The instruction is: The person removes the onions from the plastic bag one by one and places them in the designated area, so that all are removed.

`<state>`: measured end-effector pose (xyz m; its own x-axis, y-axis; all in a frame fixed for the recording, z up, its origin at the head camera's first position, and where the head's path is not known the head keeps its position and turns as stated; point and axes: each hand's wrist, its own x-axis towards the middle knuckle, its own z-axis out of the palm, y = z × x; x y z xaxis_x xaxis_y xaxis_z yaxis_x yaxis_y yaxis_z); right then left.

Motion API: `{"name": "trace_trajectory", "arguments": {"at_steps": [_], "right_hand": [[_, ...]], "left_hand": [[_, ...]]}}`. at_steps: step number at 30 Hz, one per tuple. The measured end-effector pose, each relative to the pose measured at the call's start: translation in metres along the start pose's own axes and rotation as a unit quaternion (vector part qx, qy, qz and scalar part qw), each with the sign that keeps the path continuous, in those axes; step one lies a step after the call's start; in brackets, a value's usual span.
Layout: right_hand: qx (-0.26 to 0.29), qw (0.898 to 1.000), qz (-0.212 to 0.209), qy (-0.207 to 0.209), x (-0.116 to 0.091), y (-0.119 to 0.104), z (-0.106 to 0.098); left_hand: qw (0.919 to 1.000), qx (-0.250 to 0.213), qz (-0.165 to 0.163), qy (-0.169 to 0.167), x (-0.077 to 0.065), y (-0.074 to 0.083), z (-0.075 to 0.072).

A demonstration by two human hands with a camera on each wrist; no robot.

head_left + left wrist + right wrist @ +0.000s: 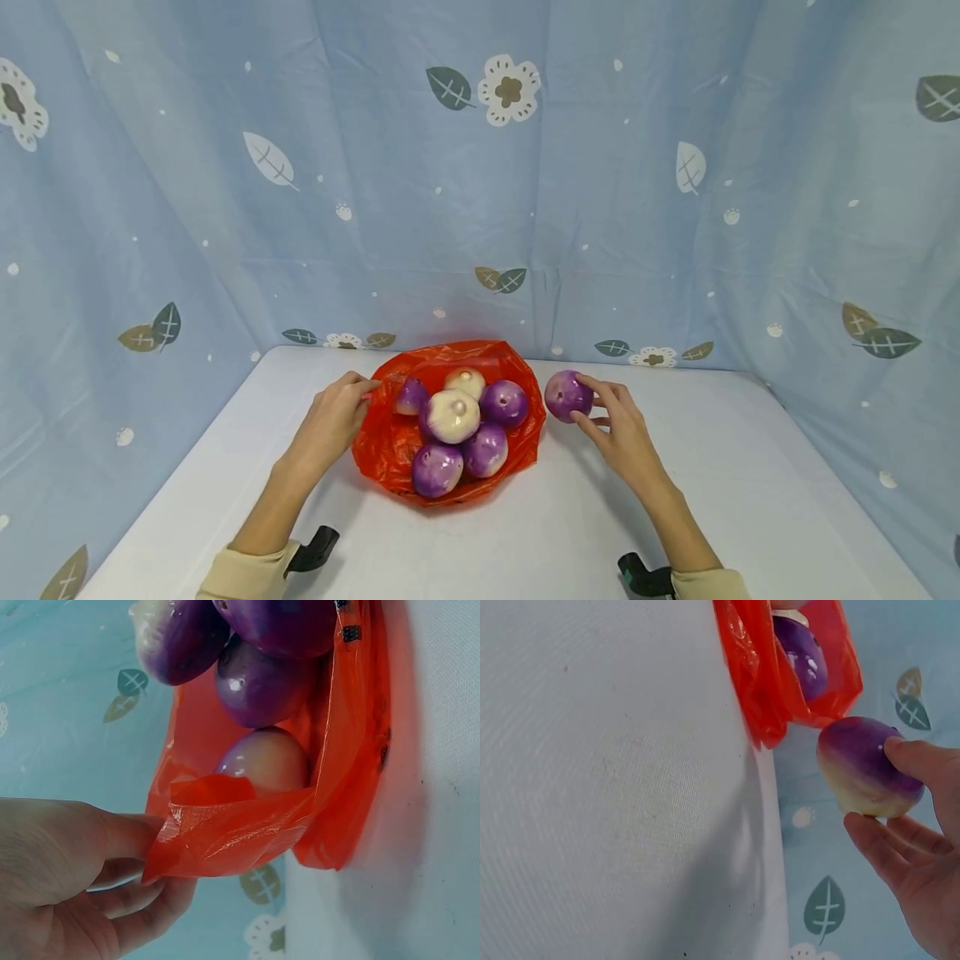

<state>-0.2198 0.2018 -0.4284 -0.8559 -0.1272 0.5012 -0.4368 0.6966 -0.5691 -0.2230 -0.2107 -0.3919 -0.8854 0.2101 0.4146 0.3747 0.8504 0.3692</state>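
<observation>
Purple vegetable (865,769), glossy, rounded, fading to cream

The plastic bag (378,454) is bright red with black marks. The round vegetables (437,472) are purple fading to cream. The table (480,550) is white, the sleeves (247,575) beige. The curtain (412,192) is pale blue, printed with white, brown-centred flowers (509,89) and green, brown and white leaves (447,86).

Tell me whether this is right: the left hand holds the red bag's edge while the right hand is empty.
The right hand isn't empty: the right wrist view shows it holding a purple vegetable. The left hand does hold the red bag by its edge.
</observation>
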Motion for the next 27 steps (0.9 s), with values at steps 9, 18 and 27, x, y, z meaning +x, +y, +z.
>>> {"name": "trace_trajectory", "arguments": {"at_steps": [9,18,27], "right_hand": [[0.0,1.0,0.008,-0.007,0.0,0.007,0.001],[0.004,1.0,0.004,-0.016,0.0,0.012,0.0],[0.0,0.999,0.011,-0.033,-0.001,0.019,0.002]], "left_hand": [[1.0,0.001,-0.005,-0.002,0.0,0.001,0.0],[1.0,-0.001,-0.001,-0.001,0.0,0.0,-0.001],[1.0,-0.002,-0.004,-0.002,0.0,0.0,0.0]]}}
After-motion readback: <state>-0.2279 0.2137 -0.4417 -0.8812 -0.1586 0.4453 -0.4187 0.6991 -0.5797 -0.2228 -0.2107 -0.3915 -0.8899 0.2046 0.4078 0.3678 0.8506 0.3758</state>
